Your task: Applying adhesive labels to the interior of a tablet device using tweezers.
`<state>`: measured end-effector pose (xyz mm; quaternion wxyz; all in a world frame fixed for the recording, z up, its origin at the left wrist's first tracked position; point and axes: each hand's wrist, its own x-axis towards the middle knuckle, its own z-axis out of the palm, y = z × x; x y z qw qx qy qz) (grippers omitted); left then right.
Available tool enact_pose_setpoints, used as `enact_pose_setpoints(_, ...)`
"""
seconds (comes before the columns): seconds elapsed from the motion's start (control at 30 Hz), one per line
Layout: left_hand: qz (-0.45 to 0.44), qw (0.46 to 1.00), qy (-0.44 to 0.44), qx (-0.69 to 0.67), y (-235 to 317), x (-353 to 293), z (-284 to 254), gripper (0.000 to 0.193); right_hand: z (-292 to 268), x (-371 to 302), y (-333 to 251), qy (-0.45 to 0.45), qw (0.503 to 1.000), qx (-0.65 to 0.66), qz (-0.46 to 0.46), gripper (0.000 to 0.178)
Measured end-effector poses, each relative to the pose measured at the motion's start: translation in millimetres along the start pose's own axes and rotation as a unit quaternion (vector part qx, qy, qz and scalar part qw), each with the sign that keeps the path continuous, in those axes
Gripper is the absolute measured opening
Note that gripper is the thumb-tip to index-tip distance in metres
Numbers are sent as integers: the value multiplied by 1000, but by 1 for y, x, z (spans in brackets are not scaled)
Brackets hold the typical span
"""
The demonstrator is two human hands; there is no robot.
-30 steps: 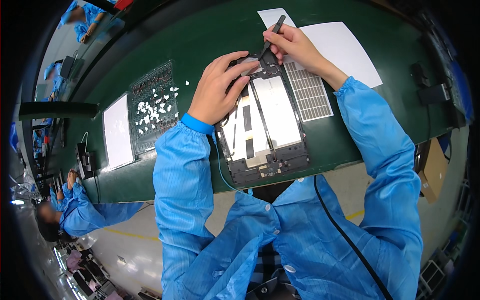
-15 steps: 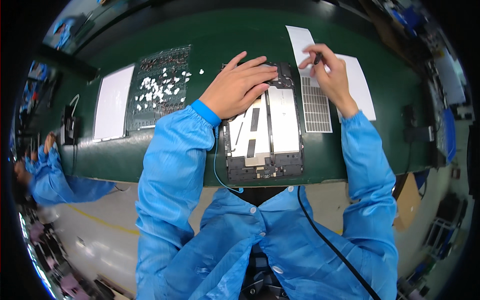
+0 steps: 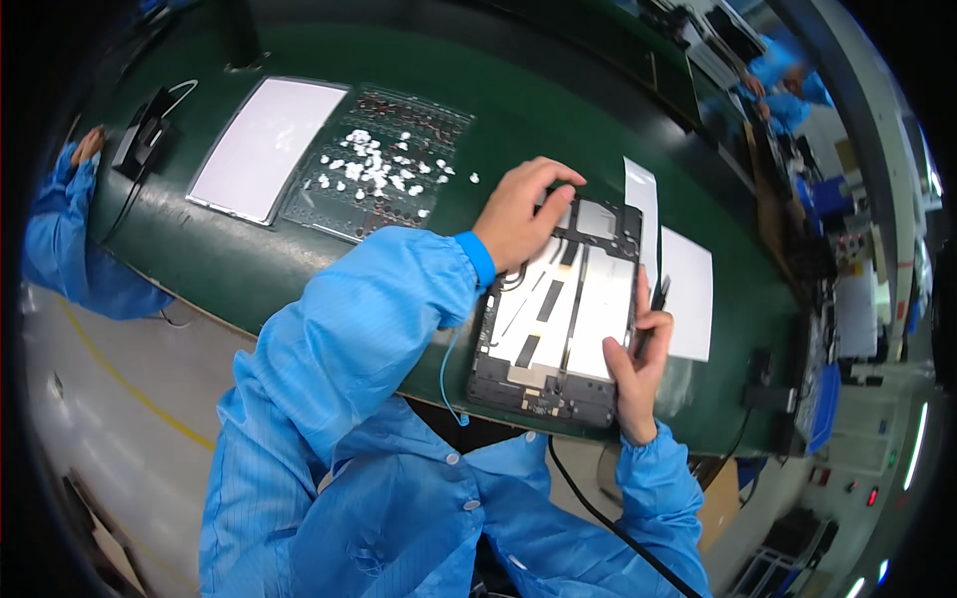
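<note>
An opened tablet with silver plates and a black frame lies tilted in front of me, its inside facing up. My left hand grips its upper left edge, thumb on the inner side and fingers curled over the rim. On the lower right edge my right hand is closed, thumb on top and fingers along the side. A slim black pen-like tool sticks out from the right fingers; its exact kind cannot be made out. A blue band circles my left wrist.
White paper sheets lie right of the tablet. To the left are a clear tray with several small white pieces and a white board. A black device with a cable stands farther left, near another person's hand.
My right hand has come from the gridded label sheet to the tablet's right edge. My left hand has shifted from across its top to the upper left edge. The view has turned.
</note>
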<state>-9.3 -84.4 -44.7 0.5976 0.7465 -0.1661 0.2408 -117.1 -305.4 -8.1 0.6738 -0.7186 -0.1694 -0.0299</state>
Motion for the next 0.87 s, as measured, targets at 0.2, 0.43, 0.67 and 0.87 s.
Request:
enact_pose_setpoints(0.2,108,986,124,-27,15,14,-11,20,-29,107,-15,51,999,-2,-14,33)
enact_pose_setpoints(0.43,69,987,110,-92,13,12,-9,22,-19,301,70,126,982,113,80,41)
enact_pose_setpoints(0.67,46,991,66,-106,15,4,-8,20,18,400,150,119,958,-238,-102,40)
enact_pose_setpoints(0.87,1,991,2,-132,16,5,-8,18,-60,352,110,-168,970,-166,-64,32)
